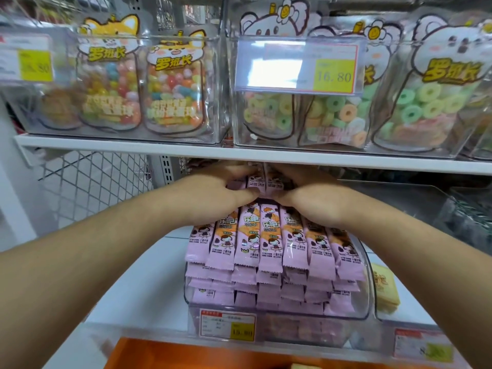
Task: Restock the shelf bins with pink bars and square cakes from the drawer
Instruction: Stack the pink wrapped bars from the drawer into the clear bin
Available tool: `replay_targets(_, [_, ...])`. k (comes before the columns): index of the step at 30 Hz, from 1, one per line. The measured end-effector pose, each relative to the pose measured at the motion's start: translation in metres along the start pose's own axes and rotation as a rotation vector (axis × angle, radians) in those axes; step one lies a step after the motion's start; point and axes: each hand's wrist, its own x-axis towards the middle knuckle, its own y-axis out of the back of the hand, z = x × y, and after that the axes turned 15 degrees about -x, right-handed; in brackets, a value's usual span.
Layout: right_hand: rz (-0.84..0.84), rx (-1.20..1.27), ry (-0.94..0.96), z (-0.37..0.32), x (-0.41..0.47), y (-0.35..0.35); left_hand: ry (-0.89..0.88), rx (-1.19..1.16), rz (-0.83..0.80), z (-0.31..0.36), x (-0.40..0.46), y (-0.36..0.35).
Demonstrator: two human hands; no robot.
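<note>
A handful of pink bars [262, 182] is gripped between the left hand [221, 191] and right hand [316, 198], fingers curled around it from both sides, at the back of the clear bin [368, 288]. The bin is already heaped with stacked pink bars [269, 243]. Slippery wrappers piled this high could probably slide forward over the low front wall if the handful is pushed in hard. Directly overhead, reach is limited by the white shelf [159, 149]. Square cakes [383, 286] are seen in the neighbouring bin at right, beside a price tag [227, 326] further left.

Bright, glare-washed, blurred and warped edges
</note>
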Motion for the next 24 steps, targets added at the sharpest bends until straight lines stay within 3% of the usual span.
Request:
replay_targets(11, [0.063, -0.042, -0.013, -0.003, 0.002, -0.004, 0.053, 0.083, 0.097, -0.003, 0.004, 0.001])
replay_targets(24, [0.038, -0.063, -0.043, -0.003, -0.002, -0.002, 0.032, 0.067, 0.081, -0.016, 0.011, -0.003])
